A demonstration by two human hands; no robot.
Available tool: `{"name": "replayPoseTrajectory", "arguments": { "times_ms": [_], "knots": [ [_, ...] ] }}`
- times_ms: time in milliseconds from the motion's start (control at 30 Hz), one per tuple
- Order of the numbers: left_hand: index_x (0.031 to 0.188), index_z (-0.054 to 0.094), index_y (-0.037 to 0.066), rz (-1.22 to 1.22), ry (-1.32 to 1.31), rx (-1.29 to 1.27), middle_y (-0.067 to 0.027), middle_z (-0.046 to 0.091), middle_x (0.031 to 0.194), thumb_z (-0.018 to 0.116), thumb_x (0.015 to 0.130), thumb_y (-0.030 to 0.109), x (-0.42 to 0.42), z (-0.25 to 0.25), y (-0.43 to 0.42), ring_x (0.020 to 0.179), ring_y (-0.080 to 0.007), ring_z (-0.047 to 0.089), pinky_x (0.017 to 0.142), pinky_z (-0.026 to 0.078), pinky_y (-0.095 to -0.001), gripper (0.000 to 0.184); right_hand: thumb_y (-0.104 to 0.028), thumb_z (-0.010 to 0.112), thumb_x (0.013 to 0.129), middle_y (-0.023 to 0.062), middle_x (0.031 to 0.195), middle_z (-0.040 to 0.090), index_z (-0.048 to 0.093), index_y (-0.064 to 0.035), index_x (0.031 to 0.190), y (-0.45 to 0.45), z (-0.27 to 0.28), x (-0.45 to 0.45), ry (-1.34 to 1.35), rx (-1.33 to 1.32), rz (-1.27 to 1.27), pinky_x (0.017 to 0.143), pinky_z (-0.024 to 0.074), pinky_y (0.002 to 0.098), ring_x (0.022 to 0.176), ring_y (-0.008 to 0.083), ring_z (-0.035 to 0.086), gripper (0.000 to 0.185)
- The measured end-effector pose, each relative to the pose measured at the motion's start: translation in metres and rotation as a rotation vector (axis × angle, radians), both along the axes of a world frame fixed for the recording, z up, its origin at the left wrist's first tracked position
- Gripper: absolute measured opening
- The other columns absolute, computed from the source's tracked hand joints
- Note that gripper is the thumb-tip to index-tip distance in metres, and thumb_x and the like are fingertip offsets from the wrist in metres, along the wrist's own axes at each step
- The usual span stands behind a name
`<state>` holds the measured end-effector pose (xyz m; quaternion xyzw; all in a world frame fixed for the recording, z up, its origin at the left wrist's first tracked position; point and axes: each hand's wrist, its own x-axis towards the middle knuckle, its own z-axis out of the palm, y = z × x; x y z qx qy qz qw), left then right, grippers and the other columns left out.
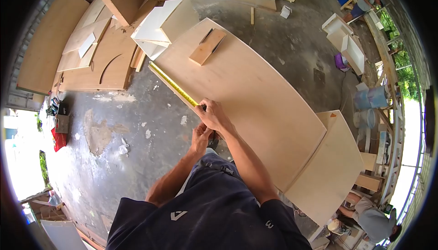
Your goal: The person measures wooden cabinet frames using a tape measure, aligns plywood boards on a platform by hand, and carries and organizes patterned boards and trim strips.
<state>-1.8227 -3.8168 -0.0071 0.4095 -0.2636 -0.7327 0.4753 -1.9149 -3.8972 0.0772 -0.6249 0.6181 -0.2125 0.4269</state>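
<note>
A yellow tape measure (173, 84) lies extended along the left edge of a large plywood panel (255, 108). Its far end is at the panel's upper left corner. My right hand (212, 114) is closed around the dark tape case at the near end of the blade, resting at the panel's edge. Just below it, my left hand (200, 137) has its fingers pressed together beside the edge; what they hold, if anything, is too small to tell. A small wooden block (207, 47) with dark strips beside it rests on the panel's upper part.
White box pieces (159, 24) stand past the panel's far left corner. A second panel (328, 168) adjoins at the lower right. Plywood sheets (96, 74) lie at the upper left. One person (374, 220) is at the lower right, another (363, 4) at the upper right.
</note>
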Motion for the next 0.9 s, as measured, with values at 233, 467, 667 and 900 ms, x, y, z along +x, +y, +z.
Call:
{"name": "replayPoseTrajectory", "arguments": {
  "times_ms": [233,467,667,900],
  "knots": [
    [0.096,0.058,0.003,-0.037,0.021,0.000,-0.0004,0.062,0.082,0.056,0.094,0.023,0.004,0.000,0.003,0.066,-0.0091,0.055,0.061,0.047,-0.0255,0.021,-0.031,0.056,0.082,0.0241,0.087,0.065,0.063,0.0018,0.096,0.007,-0.005,-0.005,0.012,0.000,-0.035,0.074,0.0495,0.0407,0.082,0.0371,0.064,0.036],
    [0.103,0.055,0.003,-0.065,0.006,-0.005,-0.0045,0.064,0.088,0.057,0.092,0.021,-0.009,0.001,0.007,0.075,-0.0127,0.060,0.067,0.050,-0.0279,0.021,-0.030,0.060,0.083,0.0270,0.085,0.064,0.061,0.0049,0.098,0.026,0.005,-0.035,0.012,-0.029,-0.062,0.072,0.0498,0.0429,0.080,0.0386,0.064,0.038],
    [0.107,0.054,0.003,-0.199,-0.053,0.077,-0.0079,0.063,0.096,0.055,0.091,0.018,-0.053,-0.003,0.039,0.082,-0.0188,0.063,0.073,0.050,-0.0319,0.023,-0.028,0.058,0.083,0.0182,0.094,0.064,0.062,-0.0026,0.097,0.108,0.010,-0.133,0.226,-0.040,-0.085,0.076,0.0479,0.0422,0.088,0.0346,0.061,0.029],
    [0.101,0.054,0.006,-0.072,0.045,0.392,-0.0100,0.060,0.092,0.052,0.090,0.022,-0.143,0.022,0.122,0.083,-0.0234,0.062,0.071,0.047,-0.0328,0.019,-0.019,0.061,0.079,0.0136,0.083,0.060,0.060,-0.0032,0.095,0.274,0.020,-0.282,0.102,-0.094,-0.241,0.071,0.0445,0.0403,0.079,0.0318,0.058,0.022]
  ]
}}
